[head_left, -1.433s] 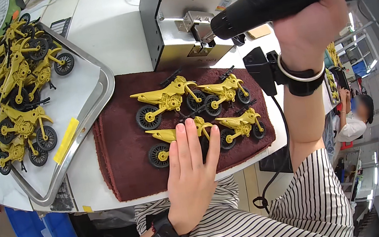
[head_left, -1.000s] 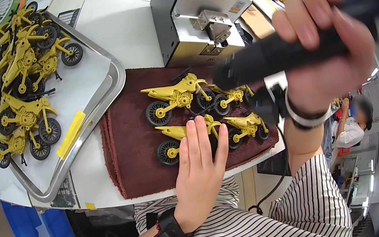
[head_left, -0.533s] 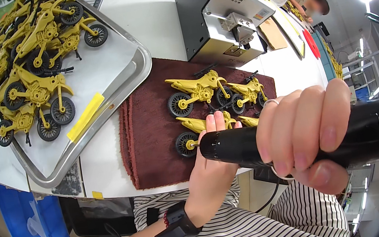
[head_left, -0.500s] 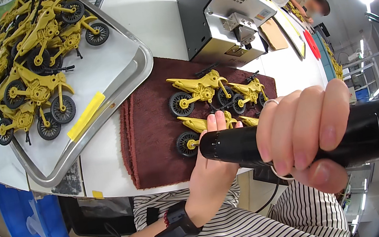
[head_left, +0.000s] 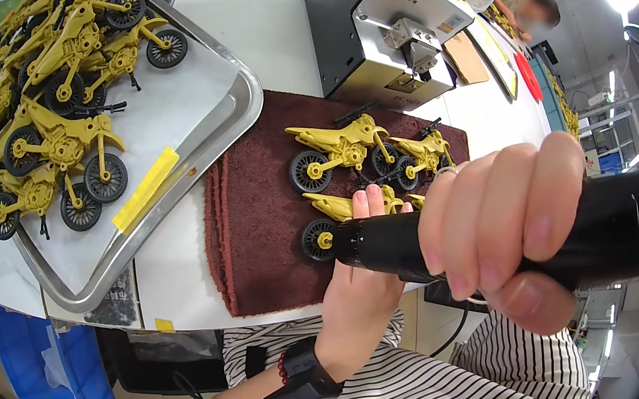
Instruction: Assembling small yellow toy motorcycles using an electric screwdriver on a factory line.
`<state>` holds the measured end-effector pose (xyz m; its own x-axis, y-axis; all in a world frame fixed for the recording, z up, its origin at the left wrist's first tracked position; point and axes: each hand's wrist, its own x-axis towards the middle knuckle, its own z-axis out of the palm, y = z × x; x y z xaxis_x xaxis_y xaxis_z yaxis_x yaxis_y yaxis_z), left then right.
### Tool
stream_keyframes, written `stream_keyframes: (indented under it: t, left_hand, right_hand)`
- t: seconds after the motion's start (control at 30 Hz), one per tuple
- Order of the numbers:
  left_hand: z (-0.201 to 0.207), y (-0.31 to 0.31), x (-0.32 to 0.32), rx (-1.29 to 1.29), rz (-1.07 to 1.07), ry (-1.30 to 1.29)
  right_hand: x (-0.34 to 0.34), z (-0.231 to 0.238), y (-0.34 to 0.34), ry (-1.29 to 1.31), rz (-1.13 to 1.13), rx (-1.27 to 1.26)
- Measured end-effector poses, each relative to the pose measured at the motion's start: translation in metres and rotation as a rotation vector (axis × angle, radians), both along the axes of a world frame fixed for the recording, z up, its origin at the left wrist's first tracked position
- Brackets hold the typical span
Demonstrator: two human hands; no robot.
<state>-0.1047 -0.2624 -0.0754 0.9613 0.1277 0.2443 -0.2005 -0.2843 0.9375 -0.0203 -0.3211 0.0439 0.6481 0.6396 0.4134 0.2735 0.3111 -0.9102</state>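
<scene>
A black cylindrical power screwdriver [head_left: 613, 226] lies across the view, with my right hand [head_left: 510, 233] closed around its barrel. Its nose meets the hub of a black spoked wheel on a yellow toy motorcycle [head_left: 329, 205]; the bit itself is hidden. My left hand [head_left: 363, 296] is at this motorcycle, two fingertips laid along its body beyond the screwdriver. The tool covers the rest of that grip. Another yellow toy motorcycle [head_left: 345, 146] lies on its side just behind on the brown cloth [head_left: 261, 249], and a further toy motorcycle [head_left: 422, 153] is to its right.
A metal tray [head_left: 239, 100] heaped with yellow toy motorcycles [head_left: 59, 143] stands at the left. A boxy black-and-silver machine [head_left: 369, 35] is behind the cloth. Below the table's left edge sits a blue bin [head_left: 52, 371]. Another person [head_left: 535, 10] is at the far right.
The screwdriver's nose has moved slightly left toward the wheel hub, closing the small gap where the bit showed. My left hand keeps its place on the toy motorcycle.
</scene>
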Motion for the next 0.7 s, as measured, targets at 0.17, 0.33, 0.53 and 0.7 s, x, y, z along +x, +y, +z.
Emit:
stream_keyframes:
  t: [0.17,0.33,0.53,0.7]
  left_hand:
    - [-0.010,0.007,0.004,1.075,-0.002,-0.052]
    - [-0.005,0.003,0.004,0.944,-0.073,-0.153]
    - [-0.005,0.005,0.003,0.917,-0.085,-0.115]
    - [-0.004,0.005,0.003,0.922,-0.082,-0.139]
  right_hand:
    - [0.014,0.011,-0.006,0.021,-0.044,0.332]
    - [0.029,0.067,-0.056,-0.135,-0.353,0.352]
    - [0.089,0.052,-0.066,-0.243,-0.563,0.293]
    - [0.104,0.041,-0.059,-0.150,-0.481,0.306]
